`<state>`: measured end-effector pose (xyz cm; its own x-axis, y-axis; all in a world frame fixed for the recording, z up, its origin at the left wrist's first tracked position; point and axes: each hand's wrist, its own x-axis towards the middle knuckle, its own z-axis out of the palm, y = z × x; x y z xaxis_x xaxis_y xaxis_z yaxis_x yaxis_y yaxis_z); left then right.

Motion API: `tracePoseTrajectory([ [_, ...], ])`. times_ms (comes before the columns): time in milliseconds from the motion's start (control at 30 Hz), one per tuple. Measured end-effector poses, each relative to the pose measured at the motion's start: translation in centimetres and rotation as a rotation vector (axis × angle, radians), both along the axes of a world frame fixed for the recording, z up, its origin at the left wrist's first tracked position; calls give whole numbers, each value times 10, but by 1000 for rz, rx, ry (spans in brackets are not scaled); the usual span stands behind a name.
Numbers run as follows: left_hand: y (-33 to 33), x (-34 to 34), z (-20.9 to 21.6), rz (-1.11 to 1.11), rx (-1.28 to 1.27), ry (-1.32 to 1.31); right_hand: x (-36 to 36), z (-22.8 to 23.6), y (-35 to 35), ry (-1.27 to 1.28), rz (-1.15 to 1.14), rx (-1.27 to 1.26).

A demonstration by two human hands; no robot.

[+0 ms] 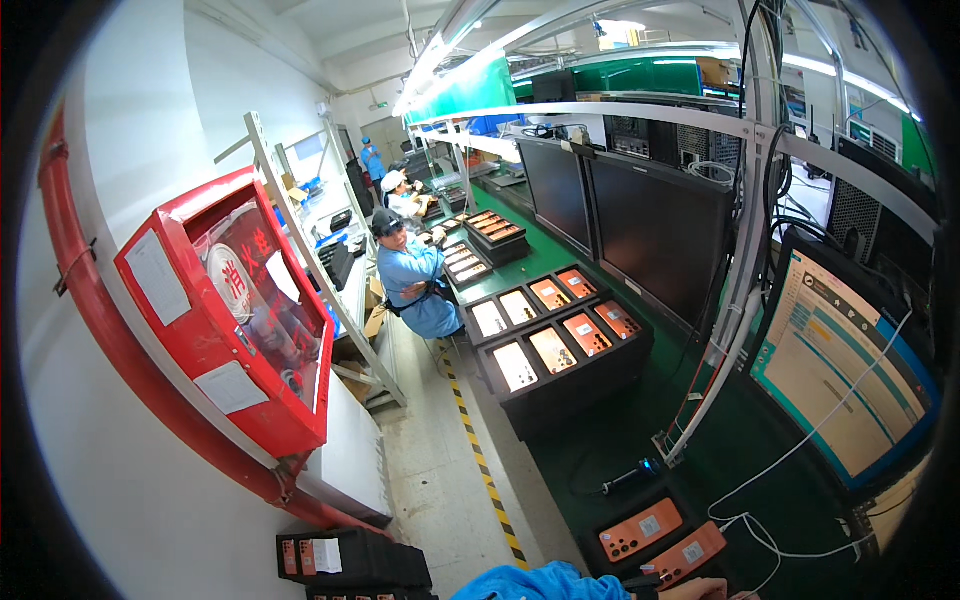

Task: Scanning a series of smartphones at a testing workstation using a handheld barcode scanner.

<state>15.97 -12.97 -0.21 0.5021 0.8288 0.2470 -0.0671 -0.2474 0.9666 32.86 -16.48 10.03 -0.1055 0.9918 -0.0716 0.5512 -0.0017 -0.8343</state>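
Note:
My left arm comes in at the lower edge in a blue sleeve (545, 582) with a dark band at the wrist. My left hand (693, 590) is at the near end of an orange phone (690, 556) lying back up with a white label. The picture's edge cuts off its fingers, so its grip is hidden. A second orange phone (640, 531) rests beside it in a black foam holder. A white cable (762, 540) runs by the nearer phone's end. Only a sliver of skin, perhaps my right hand (745, 595), shows at the bottom edge.
Stacked black foam trays (575, 385) of phones stand farther along the green bench. A lit screen (840, 360) and a metal post (715, 375) rise at right; a small black device (632, 476) lies near the post. Co-workers (415, 285) sit beyond. A red cabinet (165, 225) hangs left.

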Motion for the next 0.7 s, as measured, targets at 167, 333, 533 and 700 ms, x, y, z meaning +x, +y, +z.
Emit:
tracePoseTrajectory([
  [167, -3, 1, -1, 41, 17, 64, -16, 24, -1, 87, -36, 60],
  [333, -4, 1, 2, 50, 29, 77, -4, 7, -2, 89, -8, 63],
  [533, -6, 2, 5, 45, 21, 68, 0, 8, -1, 28, 70, 72],
  [700, -8, 0, 10, 40, -10, 69, 4, -2, -5, -6, 58, 55],
])
